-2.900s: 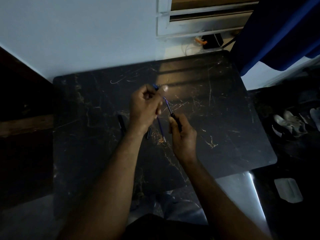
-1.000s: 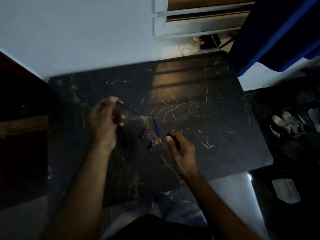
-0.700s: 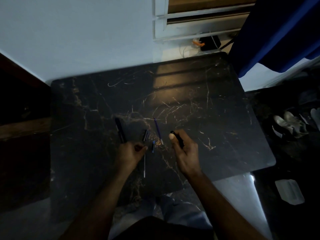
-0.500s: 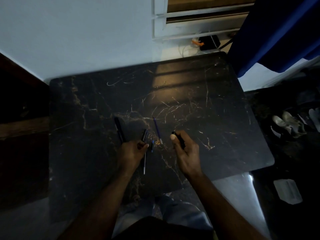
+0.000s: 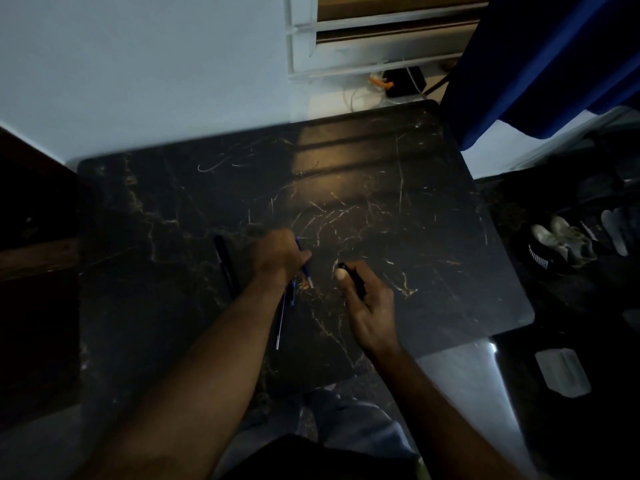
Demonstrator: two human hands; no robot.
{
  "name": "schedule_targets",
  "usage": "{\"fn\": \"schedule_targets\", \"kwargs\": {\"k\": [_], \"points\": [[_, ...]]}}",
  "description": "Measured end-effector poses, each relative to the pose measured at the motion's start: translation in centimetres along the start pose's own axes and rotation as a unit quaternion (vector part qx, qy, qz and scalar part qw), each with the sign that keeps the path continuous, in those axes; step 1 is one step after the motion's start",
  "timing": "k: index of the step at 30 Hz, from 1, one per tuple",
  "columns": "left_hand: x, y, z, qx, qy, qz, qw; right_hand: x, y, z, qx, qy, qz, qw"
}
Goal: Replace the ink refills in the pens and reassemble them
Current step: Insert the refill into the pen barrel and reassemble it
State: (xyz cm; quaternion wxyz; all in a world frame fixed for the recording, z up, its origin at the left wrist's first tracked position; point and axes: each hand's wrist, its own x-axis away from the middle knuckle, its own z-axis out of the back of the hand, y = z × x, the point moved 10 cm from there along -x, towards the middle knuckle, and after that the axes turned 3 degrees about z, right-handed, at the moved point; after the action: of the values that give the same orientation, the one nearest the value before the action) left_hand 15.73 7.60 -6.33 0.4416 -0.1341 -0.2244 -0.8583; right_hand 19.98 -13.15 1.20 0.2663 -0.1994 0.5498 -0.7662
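My left hand [image 5: 278,254] rests on the dark marble table [image 5: 433,220] with its fingers curled around a blue ink refill [image 5: 305,268] that lies on the surface. My right hand [image 5: 369,299] is just to the right and grips a black pen barrel [image 5: 353,280], thumb pressed near its open end. A thin refill [image 5: 279,325] lies on the table beside my left wrist, next to a small blue pen piece [image 5: 292,295]. A whole black pen [image 5: 225,266] lies to the left of my left hand.
The table's far edge meets a white wall, with a window frame [image 5: 346,39] and a cable clutter [image 5: 398,81] behind it. A blue curtain [image 5: 554,64] hangs at the right. Shoes [image 5: 561,240] sit on the floor to the right.
My left hand set a thin refill down near the table's front, then moved forward onto the blue refill. My right hand has stayed in place with the barrel.
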Motion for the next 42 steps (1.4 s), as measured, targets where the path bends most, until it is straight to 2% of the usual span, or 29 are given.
{"fn": "schedule_targets", "kwargs": {"k": [4,8,10,11,12,14,15,16,17,22,29,38,42], "points": [[-1.0,0.9,-0.2,-0.053,-0.018,0.013,0.998,0.0,0.2,0.6,-0.001,0.014,0.007,1.000],[-0.8,1.8,-0.6,-0.035,-0.049,-0.001,0.998,-0.3,0.3,0.4,0.003,0.016,-0.004,1.000],[-0.4,2.3,0.1,0.059,-0.059,0.003,0.996,-0.3,0.3,0.7,-0.002,0.019,-0.004,1.000],[-0.1,2.7,1.0,0.154,-0.055,0.006,0.986,-0.4,0.3,1.0,-0.005,0.023,-0.003,1.000],[0.5,3.0,2.3,0.277,-0.047,0.014,0.960,-0.4,0.2,1.4,-0.010,0.029,-0.006,1.000],[2.3,3.7,5.8,0.511,-0.006,-0.013,0.860,-0.6,0.0,1.9,-0.032,0.038,-0.015,0.999],[3.3,4.1,7.7,0.578,0.020,-0.049,0.814,-0.7,-0.3,2.1,-0.047,0.040,-0.016,0.998],[4.5,4.5,9.3,0.613,0.041,-0.084,0.785,-0.9,-0.8,2.2,-0.061,0.042,-0.011,0.997],[5.6,5.0,10.5,0.626,0.053,-0.112,0.770,-1.1,-1.3,2.4,-0.072,0.045,-0.002,0.996],[7.8,6.3,12.0,0.616,0.071,-0.144,0.771,-2.2,-3.7,2.4,-0.098,0.051,0.025,0.994],[8.5,6.2,13.6,0.628,0.085,-0.188,0.750,-2.3,-4.0,2.6,-0.093,0.062,0.027,0.993],[10.1,7.5,14.0,0.579,0.096,-0.238,0.774,-2.2,-4.4,2.6,-0.087,0.067,0.044,0.993],[10.2,6.7,15.1,0.594,0.124,-0.240,0.758,-2.1,-4.8,2.4,-0.083,0.066,0.053,0.993]]}}
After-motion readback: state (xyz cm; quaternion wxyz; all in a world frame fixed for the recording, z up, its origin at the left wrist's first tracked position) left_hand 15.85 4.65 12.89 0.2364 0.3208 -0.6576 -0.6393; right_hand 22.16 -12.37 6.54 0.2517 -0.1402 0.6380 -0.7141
